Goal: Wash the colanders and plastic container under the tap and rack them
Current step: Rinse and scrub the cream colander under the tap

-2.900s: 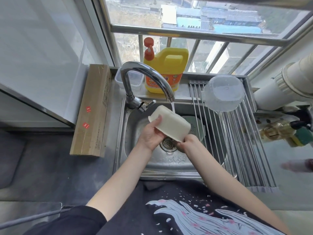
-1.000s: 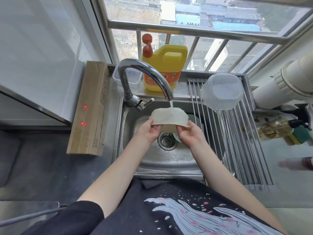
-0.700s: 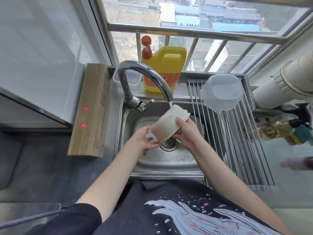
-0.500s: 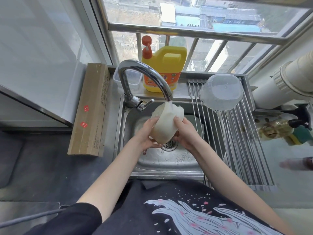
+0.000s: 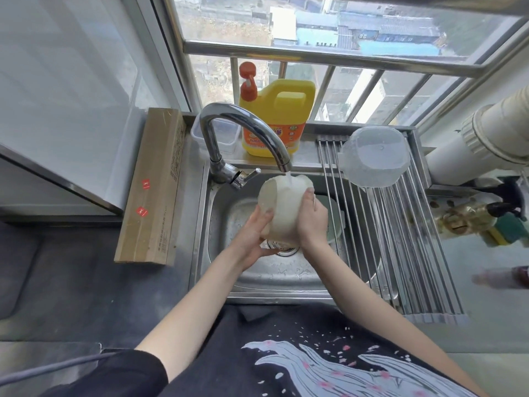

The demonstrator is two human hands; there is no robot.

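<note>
Over the sink [image 5: 229, 270], both hands' grip flanks the white colander [image 5: 282, 209].

The person wears a black short-sleeved T-shirt [image 5: 257, 353]. Across its front runs a printed design [image 5: 343, 368]: long, pale blue-grey flowing strokes outlined in white, like waves or streaming hair, dotted with small pink blossoms and scattered white petal flecks. The left sleeve [image 5: 114, 373] is plain black and ends above the elbow. Both forearms are bare, with no watch, bracelet or ring visible on either wrist or on the fingers.
</note>
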